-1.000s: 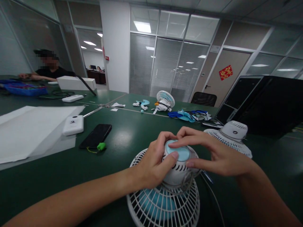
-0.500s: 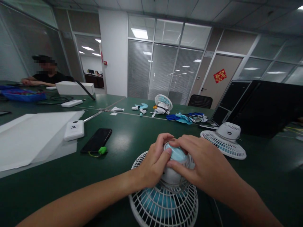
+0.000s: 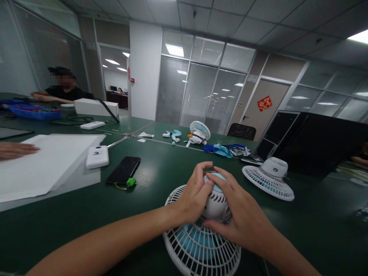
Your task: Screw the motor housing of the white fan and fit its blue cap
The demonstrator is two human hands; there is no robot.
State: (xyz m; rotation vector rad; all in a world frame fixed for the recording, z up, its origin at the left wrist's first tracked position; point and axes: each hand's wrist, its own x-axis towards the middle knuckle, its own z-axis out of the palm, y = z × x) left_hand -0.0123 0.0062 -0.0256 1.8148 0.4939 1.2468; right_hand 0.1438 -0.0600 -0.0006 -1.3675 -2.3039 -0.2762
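Note:
A small white fan [image 3: 201, 245] with blue blades lies face down on the green table [image 3: 161, 168] in front of me. Its white motor housing [image 3: 216, 199] points up, topped by a light blue cap [image 3: 219, 184]. My left hand [image 3: 193, 199] wraps round the left side of the housing, fingers curled over the cap. My right hand [image 3: 241, 218] grips the housing from the right, thumb low against its base and fingers reaching over the cap.
A second white fan [image 3: 270, 178] lies face down to the right, beside a black monitor [image 3: 316, 138]. A black phone [image 3: 123, 171], a white box [image 3: 97, 156] and white paper [image 3: 43, 161] lie left, where another person's hand [image 3: 14, 150] rests. A third fan [image 3: 199, 132] stands farther back.
My right hand slid down from the top of the cap to clasp the housing's side. The camera tilted up a little. Another person's hand came onto the paper at the left edge.

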